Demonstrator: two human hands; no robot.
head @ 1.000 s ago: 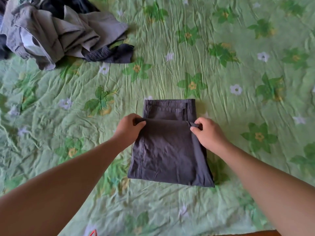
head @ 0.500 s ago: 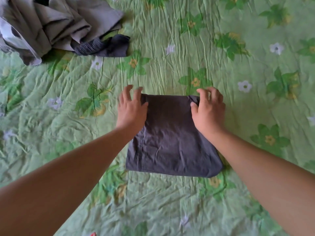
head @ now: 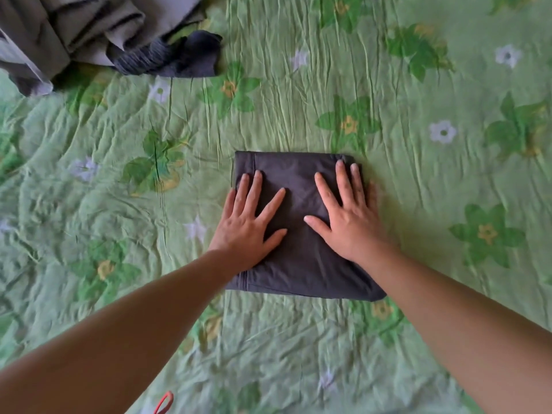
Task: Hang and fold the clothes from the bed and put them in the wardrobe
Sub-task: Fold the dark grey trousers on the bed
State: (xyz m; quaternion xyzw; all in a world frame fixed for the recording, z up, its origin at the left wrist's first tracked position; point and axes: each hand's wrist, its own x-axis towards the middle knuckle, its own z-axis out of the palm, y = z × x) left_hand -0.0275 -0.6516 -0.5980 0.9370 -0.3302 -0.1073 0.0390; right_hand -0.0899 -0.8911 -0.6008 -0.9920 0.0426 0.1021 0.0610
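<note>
Both hands, left hand (head: 249, 227) and right hand (head: 348, 222), now press flat on the folded trousers (head: 301, 264).

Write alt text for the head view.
A person's left hand and right hand press flat, fingers spread, on a folded dark grey garment on a green floral bedspread. Unfolded grey clothes lie heaped at top left.
</note>
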